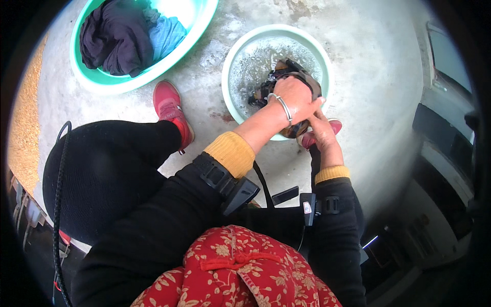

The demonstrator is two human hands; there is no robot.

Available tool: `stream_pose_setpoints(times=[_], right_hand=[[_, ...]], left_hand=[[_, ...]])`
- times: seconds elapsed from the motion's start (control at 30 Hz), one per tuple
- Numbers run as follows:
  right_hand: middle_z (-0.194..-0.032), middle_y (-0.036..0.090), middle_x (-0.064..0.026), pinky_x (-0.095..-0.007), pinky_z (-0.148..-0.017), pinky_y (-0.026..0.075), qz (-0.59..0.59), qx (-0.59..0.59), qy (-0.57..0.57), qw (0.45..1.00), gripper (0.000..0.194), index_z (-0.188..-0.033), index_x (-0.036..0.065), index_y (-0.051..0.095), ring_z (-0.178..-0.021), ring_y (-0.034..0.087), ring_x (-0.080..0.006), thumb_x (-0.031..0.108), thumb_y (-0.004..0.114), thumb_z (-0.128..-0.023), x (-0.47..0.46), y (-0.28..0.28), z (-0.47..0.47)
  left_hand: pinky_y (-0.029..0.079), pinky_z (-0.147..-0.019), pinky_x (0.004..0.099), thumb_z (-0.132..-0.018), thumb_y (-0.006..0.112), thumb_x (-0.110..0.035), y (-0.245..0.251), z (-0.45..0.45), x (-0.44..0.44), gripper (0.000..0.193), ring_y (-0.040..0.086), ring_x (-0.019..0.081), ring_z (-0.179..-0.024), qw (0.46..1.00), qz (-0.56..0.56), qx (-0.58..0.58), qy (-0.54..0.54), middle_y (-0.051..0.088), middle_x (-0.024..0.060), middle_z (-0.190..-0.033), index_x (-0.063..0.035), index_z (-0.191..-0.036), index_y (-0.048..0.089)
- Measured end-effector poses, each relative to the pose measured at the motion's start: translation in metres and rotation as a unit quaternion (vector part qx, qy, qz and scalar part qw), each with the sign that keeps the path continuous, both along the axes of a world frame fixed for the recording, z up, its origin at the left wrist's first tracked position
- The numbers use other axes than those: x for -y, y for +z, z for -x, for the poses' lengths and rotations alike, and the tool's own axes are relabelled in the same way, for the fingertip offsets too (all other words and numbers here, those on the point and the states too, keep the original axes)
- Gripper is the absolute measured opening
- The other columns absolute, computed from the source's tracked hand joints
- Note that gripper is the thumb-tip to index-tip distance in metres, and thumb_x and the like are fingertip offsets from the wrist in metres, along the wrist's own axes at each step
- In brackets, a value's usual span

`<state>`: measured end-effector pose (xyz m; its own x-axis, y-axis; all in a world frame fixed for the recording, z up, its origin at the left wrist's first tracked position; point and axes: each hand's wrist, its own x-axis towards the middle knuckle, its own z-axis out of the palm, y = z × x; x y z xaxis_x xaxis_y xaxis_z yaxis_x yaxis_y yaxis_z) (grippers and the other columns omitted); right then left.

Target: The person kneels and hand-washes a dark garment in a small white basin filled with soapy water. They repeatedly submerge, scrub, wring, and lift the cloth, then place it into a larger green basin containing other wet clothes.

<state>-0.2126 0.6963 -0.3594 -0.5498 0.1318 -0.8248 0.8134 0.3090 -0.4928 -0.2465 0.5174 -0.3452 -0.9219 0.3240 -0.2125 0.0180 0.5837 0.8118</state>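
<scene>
A dark, patterned wet garment (pixel 284 66) is bunched up in a pale green plastic basin (pixel 227 65) holding sudsy water. My left hand (pixel 293 96), with a silver bracelet at the wrist, presses down and grips the cloth near the basin's right side. Close against it, my right hand (pixel 324 130) grasps another part of the same garment over the near right rim. The fingertips of both hands are partly hidden by cloth and by each other.
A larger green tub (pixel 126 89) at the upper left holds dark clothing (pixel 115 38) and a light blue garment (pixel 167 37). My pink shoes (pixel 168 103) flank the basin on the concrete floor (pixel 368 69). Yellow grain (pixel 25 122) lies at far left.
</scene>
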Motion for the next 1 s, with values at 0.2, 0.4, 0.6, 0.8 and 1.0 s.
stream_pose_setpoints(times=[0.2, 0.4, 0.6, 0.8, 1.0], right_hand=[[-0.137, 0.050, -0.0133, -0.0324, -0.095, 0.048, -0.066, -0.236, 0.109, 0.963, 0.058, -0.138, 0.009, 0.045, -0.118, 0.054, -0.0235, -0.003, 0.062, -0.084, 0.008, 0.079, 0.026], [-0.131, 0.054, -0.0102, -0.0308, -0.097, 0.046, -0.028, -0.333, 0.258, 0.907, 0.048, -0.136, 0.005, 0.047, -0.119, 0.052, -0.0184, 0.006, 0.058, -0.089, 0.039, 0.135, 0.029], [-0.120, 0.062, -0.0091, -0.0310, -0.094, 0.048, 0.030, -0.303, 0.245, 0.921, 0.046, -0.129, 0.002, 0.054, -0.113, 0.057, -0.0164, 0.014, 0.065, -0.086, 0.051, 0.158, 0.027], [-0.113, 0.066, -0.0068, -0.0299, -0.094, 0.047, 0.138, -0.325, 0.205, 0.913, 0.054, -0.123, 0.003, 0.059, -0.106, 0.060, -0.0159, 0.004, 0.076, -0.072, 0.039, 0.160, 0.025], [-0.103, 0.067, -0.0052, -0.0271, -0.088, 0.048, 0.185, -0.376, 0.078, 0.905, 0.033, -0.113, 0.000, 0.062, -0.096, 0.062, -0.0128, 0.007, 0.068, -0.081, 0.023, 0.154, 0.022]], left_hand=[[0.050, -0.071, 0.0468, -0.079, 0.061, -0.031, 0.053, -0.004, 0.003, 0.026, 0.064, 0.0368, -0.078, 0.988, -0.089, -0.124, -0.033, 0.066, 0.0180, -0.079, -0.0058, -0.080, 0.069], [0.051, -0.066, 0.0427, -0.072, 0.065, -0.026, 0.101, 0.001, 0.023, 0.021, 0.062, 0.0358, -0.072, 0.956, -0.184, -0.216, -0.073, 0.063, 0.0153, -0.075, -0.0052, -0.077, 0.064], [0.048, -0.062, 0.0326, -0.076, 0.068, -0.024, 0.154, 0.011, 0.051, 0.027, 0.060, 0.0191, -0.064, 0.950, -0.219, -0.104, -0.195, 0.062, 0.0139, -0.070, 0.0010, -0.084, 0.064], [0.050, -0.075, 0.0293, -0.081, 0.070, -0.020, 0.180, 0.034, 0.072, 0.027, 0.062, 0.0123, -0.079, 0.951, -0.118, -0.051, -0.280, 0.069, 0.0073, -0.084, -0.0013, -0.100, 0.067], [0.051, -0.082, 0.0303, -0.080, 0.075, -0.023, 0.174, 0.041, 0.081, 0.036, 0.063, 0.0131, -0.086, 0.959, -0.023, 0.005, -0.284, 0.071, 0.0077, -0.092, -0.0038, -0.109, 0.066]])
